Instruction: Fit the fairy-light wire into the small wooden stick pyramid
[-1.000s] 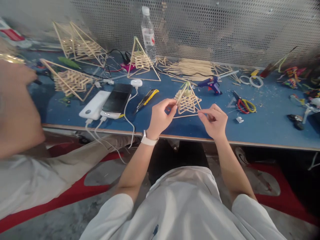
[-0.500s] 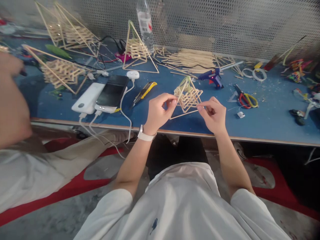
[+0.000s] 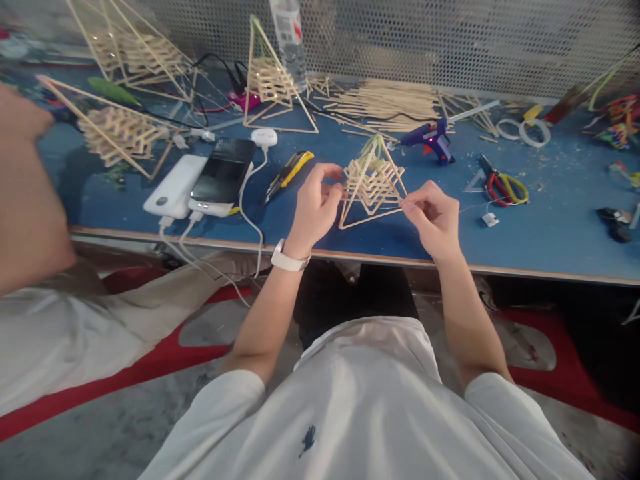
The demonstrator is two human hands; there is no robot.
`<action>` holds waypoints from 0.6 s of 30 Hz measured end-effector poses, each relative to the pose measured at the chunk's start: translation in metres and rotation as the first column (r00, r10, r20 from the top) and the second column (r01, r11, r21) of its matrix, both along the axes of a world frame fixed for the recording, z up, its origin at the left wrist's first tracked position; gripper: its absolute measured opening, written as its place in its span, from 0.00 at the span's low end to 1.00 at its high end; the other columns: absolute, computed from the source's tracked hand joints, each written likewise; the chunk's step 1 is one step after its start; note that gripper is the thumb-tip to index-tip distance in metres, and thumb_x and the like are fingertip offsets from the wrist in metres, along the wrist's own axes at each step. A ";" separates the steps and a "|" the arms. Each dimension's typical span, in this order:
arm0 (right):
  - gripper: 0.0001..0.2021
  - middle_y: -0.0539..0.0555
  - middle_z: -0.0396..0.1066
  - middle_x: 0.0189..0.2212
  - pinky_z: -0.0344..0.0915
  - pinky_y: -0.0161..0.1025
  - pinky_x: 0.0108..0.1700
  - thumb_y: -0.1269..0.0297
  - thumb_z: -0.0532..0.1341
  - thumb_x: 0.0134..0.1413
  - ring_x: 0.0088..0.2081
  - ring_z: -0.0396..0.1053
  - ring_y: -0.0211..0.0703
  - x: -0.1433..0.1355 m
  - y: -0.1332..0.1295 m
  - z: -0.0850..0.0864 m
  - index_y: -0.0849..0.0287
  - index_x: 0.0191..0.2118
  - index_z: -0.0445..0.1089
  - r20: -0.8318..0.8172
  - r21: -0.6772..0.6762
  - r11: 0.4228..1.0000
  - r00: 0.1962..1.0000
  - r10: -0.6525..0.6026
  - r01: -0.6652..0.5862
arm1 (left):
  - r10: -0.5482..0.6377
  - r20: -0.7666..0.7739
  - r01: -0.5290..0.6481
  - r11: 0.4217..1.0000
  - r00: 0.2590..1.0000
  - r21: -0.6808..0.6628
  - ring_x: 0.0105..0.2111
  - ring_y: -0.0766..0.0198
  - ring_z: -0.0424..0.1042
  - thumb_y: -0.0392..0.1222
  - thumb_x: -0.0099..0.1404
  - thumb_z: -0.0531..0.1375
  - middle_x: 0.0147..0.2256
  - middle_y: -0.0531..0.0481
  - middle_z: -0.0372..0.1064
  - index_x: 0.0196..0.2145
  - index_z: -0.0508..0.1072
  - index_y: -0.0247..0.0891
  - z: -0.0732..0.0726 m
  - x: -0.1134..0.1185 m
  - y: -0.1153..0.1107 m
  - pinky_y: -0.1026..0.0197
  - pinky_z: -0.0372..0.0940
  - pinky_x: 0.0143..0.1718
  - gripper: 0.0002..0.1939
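A small pyramid frame of wooden sticks [image 3: 374, 190], with stacked zigzag layers inside and green strands at its peak, stands on the blue table between my hands. My left hand [image 3: 319, 208] is at its left side, thumb and fingers curved with a gap between them, holding nothing that I can see. At the right base corner, the thumb and forefinger of my right hand [image 3: 433, 217] are pinched on a thin wire [image 3: 470, 207]. That wire trails right toward a small white piece [image 3: 491, 219]. Behind the frame lies a blue glue gun [image 3: 431, 140].
Red-and-yellow-handled scissors [image 3: 506, 188] and tape rolls [image 3: 534, 133] lie right. A yellow utility knife [image 3: 289, 175], a phone [image 3: 225, 172] and a white power bank [image 3: 175, 187] lie left. Behind are loose sticks [image 3: 380, 103], a bottle [image 3: 290, 47] and another pyramid [image 3: 273, 83]. Another person's arm [image 3: 30, 200] is at left.
My left fingers have come off the frame's left side and opened a little. My right hand has shifted slightly right, still pinched at the right corner. The camera view has tilted slightly.
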State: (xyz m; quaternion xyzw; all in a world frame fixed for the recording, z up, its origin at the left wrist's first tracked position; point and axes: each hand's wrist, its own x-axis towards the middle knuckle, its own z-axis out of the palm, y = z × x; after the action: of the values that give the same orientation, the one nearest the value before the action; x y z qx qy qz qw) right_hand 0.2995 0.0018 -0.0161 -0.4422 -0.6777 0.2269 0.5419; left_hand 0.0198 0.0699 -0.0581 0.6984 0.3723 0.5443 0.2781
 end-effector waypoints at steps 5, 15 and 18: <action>0.15 0.53 0.67 0.33 0.61 0.41 0.33 0.41 0.73 0.71 0.34 0.63 0.41 -0.002 -0.002 0.000 0.46 0.45 0.87 0.065 -0.039 0.998 0.997 0.042 -0.039 | -0.027 0.009 0.027 1.000 1.000 -0.014 0.45 0.56 0.86 0.70 0.82 0.60 0.55 0.41 0.78 0.58 0.74 0.45 0.007 0.001 -0.004 0.52 0.84 0.47 0.26; 0.09 0.51 0.73 0.33 0.61 0.41 0.33 0.49 0.77 0.67 0.31 0.63 0.38 -0.004 -0.002 0.002 0.41 0.48 0.91 0.065 -0.073 0.994 0.994 0.089 -0.085 | -0.075 -0.001 0.075 0.996 0.997 -0.046 0.46 0.56 0.85 0.70 0.82 0.59 0.55 0.41 0.77 0.61 0.71 0.46 0.008 0.000 -0.008 0.49 0.84 0.48 0.27; 0.11 0.52 0.74 0.34 0.62 0.42 0.33 0.48 0.74 0.71 0.30 0.63 0.38 -0.005 -0.005 0.006 0.43 0.50 0.90 0.109 -0.101 0.992 0.991 0.080 -0.069 | -0.080 0.004 0.080 0.996 0.997 -0.047 0.46 0.56 0.85 0.71 0.82 0.60 0.55 0.42 0.76 0.62 0.71 0.47 0.007 -0.001 -0.009 0.50 0.84 0.47 0.27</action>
State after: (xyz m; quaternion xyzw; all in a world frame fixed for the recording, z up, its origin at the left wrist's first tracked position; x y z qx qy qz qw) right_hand 0.2941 -0.0037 -0.0105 -0.4543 -0.7115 0.2544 0.4719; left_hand 0.0191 0.0613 -0.0513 0.7055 0.3563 0.5246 0.3165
